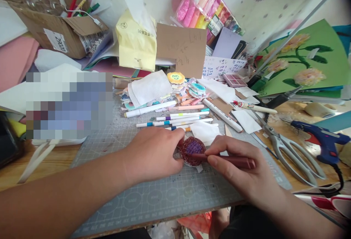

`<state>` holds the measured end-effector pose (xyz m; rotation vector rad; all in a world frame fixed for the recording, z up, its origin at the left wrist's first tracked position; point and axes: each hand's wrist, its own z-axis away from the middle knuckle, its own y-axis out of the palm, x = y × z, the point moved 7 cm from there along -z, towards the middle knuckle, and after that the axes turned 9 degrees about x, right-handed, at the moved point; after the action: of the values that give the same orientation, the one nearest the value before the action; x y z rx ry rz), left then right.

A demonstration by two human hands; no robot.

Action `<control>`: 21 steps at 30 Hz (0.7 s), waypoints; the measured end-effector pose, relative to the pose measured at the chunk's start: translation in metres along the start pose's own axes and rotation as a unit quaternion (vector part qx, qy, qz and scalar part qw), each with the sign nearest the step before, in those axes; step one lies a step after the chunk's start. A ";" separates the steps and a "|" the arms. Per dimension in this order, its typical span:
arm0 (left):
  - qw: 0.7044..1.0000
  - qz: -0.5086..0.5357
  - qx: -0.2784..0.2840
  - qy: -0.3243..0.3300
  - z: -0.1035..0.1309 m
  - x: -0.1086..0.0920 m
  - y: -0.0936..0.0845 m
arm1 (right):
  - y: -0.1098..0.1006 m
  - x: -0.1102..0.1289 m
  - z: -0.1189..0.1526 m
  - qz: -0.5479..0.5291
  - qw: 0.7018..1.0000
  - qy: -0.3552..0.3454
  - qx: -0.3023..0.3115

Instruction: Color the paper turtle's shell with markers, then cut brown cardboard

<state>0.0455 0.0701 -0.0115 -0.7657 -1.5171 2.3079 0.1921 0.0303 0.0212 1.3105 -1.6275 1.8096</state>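
Note:
A small round disc (192,140), dark reddish brown with a purple centre, is low over the grey cutting mat (153,198). My left hand (155,153) pinches its left edge between thumb and fingers. In my right hand (238,166) is a maroon pen (227,159), gripped like a writing tool. Its tip meets the disc's face near the lower part of the purple centre. Just behind the disc lies a crumpled white tissue (205,131). What the disc is made of I cannot make out.
Several white markers (175,121) lie behind my hands. To the right are scissors (287,147) and a blue glue gun (315,136). Round paper pieces (176,78), a yellow tissue pack (137,41) and a cardboard box (65,30) stand farther back. A green flower picture (304,60) leans at right.

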 end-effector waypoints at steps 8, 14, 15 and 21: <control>1.000 0.000 0.005 -0.006 0.001 0.000 -0.002 | -0.003 0.001 0.001 -0.008 1.000 -0.002 0.008; 1.000 -0.006 -0.002 -0.001 0.001 -0.001 -0.002 | -0.001 0.001 0.002 -0.017 1.000 -0.002 0.010; 1.000 -0.006 -0.003 0.001 0.001 -0.001 -0.002 | 0.000 0.001 0.002 -0.019 1.000 -0.001 0.012; 1.000 -0.004 -0.003 0.002 0.002 0.000 -0.001 | 0.002 0.001 0.001 -0.019 1.000 -0.009 0.022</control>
<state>0.0444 0.0687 -0.0098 -0.7647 -1.5225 2.2965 0.1911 0.0286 0.0207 1.3713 -1.5694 1.8254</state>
